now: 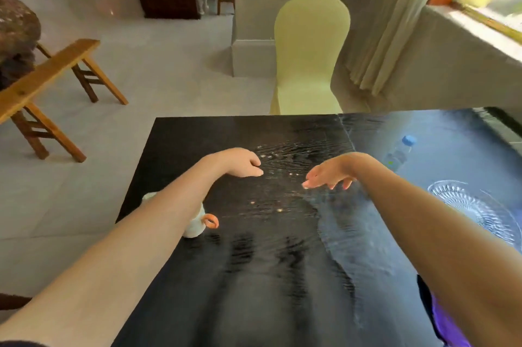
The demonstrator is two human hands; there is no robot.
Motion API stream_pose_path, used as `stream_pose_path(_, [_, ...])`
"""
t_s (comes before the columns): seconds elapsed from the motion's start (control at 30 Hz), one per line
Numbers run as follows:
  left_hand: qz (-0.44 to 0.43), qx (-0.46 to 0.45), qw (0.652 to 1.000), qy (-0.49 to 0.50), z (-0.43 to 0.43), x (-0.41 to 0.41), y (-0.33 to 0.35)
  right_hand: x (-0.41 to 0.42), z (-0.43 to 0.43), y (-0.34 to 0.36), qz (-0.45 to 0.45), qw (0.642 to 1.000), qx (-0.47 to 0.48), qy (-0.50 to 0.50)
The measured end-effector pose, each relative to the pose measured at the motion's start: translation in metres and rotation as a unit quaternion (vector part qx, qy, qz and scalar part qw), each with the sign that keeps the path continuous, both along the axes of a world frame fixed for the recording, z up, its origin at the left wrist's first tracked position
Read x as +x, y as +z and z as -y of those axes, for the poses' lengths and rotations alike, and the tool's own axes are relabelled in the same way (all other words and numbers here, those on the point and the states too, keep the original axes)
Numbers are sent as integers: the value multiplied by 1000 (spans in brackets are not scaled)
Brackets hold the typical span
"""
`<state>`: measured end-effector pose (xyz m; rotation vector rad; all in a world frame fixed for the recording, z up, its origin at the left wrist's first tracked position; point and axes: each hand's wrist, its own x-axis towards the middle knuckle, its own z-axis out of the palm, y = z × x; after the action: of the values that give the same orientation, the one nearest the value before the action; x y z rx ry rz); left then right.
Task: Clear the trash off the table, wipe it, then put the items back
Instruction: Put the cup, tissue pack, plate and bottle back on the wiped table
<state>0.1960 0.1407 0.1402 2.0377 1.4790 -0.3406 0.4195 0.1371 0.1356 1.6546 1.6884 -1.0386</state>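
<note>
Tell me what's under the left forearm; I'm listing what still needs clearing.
A white crumpled wad, perhaps tissue, sits on the table under the left forearm, with an orange curl like peel against it. The arm covers the wad's upper part, so its full extent stays hidden.

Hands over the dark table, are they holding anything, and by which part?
Nothing visibly held. The left hand is loosely curled and the right hand spread above crumbs on the table.

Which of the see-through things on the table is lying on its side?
The plastic bottle with the blue cap, at the far right, lies on its side. The other clear item, the glass dish nearer the person, sits flat.
</note>
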Motion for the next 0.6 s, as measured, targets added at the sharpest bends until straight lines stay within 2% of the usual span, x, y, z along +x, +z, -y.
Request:
stream_pose_path(0.3, [19,-30,982,-187,-7,154,5,142,64,4,44,984,22,-173])
stream_pose_path(0.47, [-9,-29,973,-228,-3,231,-12,214,92,6,40,974,20,-223])
stream_pose_path(0.6, [-30,-32,969,-244,-5,291,-38,272,107,-20,42,959,45,-275])
